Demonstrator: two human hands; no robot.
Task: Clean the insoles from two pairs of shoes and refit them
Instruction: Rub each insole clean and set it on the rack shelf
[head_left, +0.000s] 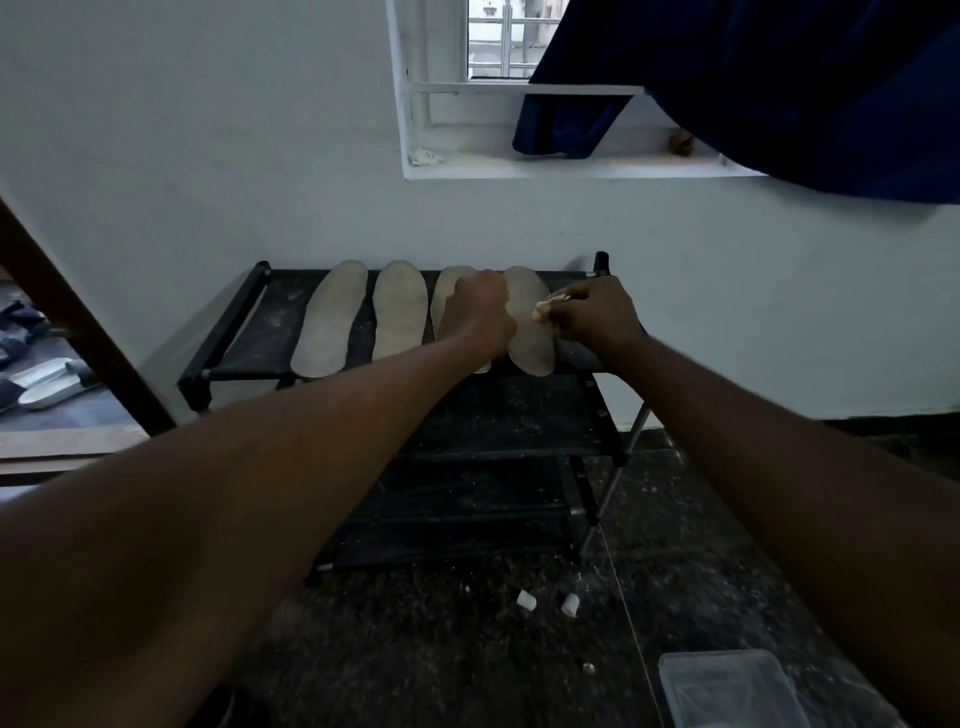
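Observation:
Several beige insoles lie side by side on the top shelf of a black shoe rack (244, 332). The two left insoles (330, 319) (399, 309) lie untouched. My left hand (480, 312) rests closed on the third insole (443, 299), pressing it down and hiding most of it. My right hand (597, 314) holds a small pale cloth wad (543, 309) against the rightmost insole (527, 332).
The rack stands against a white wall under a window sill (519, 169) with a dark blue curtain (753, 93). Two small white caps (525, 600) lie on the dark speckled floor. A clear plastic box (727, 691) sits at bottom right. Shoes (49, 382) lie far left.

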